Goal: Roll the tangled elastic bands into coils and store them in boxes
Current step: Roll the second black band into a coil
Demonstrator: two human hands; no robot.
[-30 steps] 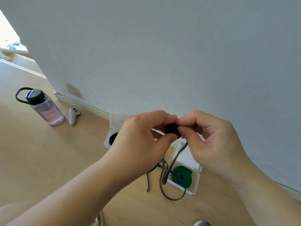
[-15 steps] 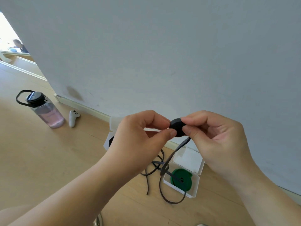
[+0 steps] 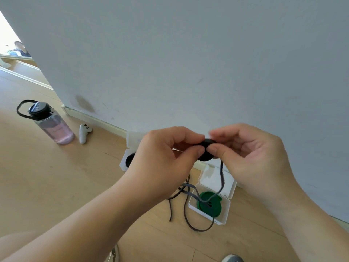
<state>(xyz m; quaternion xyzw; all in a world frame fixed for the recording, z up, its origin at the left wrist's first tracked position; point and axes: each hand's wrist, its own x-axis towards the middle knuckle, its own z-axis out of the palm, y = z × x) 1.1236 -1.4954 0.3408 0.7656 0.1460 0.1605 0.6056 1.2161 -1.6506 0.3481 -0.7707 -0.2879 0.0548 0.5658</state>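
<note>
Left hand (image 3: pixel 162 159): thumb and bent forefinger pinched the left rim of the black coil (image 3: pixel 205 157); forearm entered from 7 o'clock.
Right hand (image 3: pixel 251 157): thumb and forefinger pinched the coil's right rim, other fingers curled.
Wall (image 3: pixel 188 63): flat, matt pale grey, at 12 o'clock.
Floor (image 3: pixel 56 176): smooth pale wood planks.
Water bottle (image 3: pixel 54 127): clear pink-tinted cylinder, black lid with loop, upright at 9 o'clock.
Open white box (image 3: pixel 205 214): hard rectangular plastic, lid hinged back, at 5 o'clock of the coil.
Second white box (image 3: pixel 123 161): at 9 o'clock of the coil, partly hidden behind the left hand.
Green coil (image 3: pixel 211 209): flat wound disc inside the open white box.
Loose tail (image 3: pixel 222 176): thin flat dark strap, hung from the black coil, crossed the green coil, looped on the floor.
Controller (image 3: pixel 84 132): white, curved, at 3 o'clock of the bottle.
Black coil: small tight disc, held above the floor between both hands.
</note>
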